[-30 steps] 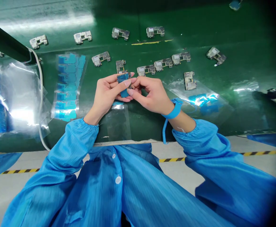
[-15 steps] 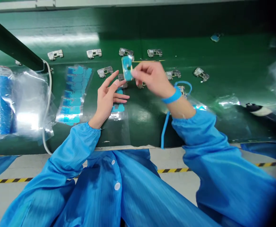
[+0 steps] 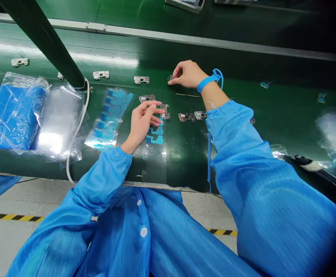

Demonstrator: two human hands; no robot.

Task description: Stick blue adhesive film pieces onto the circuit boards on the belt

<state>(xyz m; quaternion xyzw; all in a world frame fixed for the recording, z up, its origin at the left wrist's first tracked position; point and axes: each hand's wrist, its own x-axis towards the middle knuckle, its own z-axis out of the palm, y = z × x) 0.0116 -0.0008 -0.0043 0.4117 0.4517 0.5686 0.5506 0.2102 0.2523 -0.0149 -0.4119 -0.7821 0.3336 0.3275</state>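
My right hand (image 3: 186, 74) reaches to the far side of the green conveyor belt (image 3: 182, 161). Its thumb and fingers pinch a small dark metal piece (image 3: 171, 78) against the belt. My left hand (image 3: 142, 122) hovers open, holding nothing, above a clear film strip with blue pieces (image 3: 155, 135). Its fingertips lie nearest to small phone circuit boards (image 3: 164, 110) and a board (image 3: 147, 98). A blue wrist strap (image 3: 210, 81) circles my right wrist, and its coiled cord (image 3: 209, 161) hangs down past my sleeve.
More circuit boards (image 3: 141, 80) lie along the belt, with a row (image 3: 191, 115) to the right. A blue-film sheet (image 3: 110, 119), plastic bags (image 3: 14, 117) and a white cable (image 3: 78, 129) lie at left. A black post (image 3: 44, 38) crosses the upper left.
My right hand has moved from beside my left hand to the far side of the belt. The blue strip it lifted earlier is no longer in it. My left hand has stayed open.
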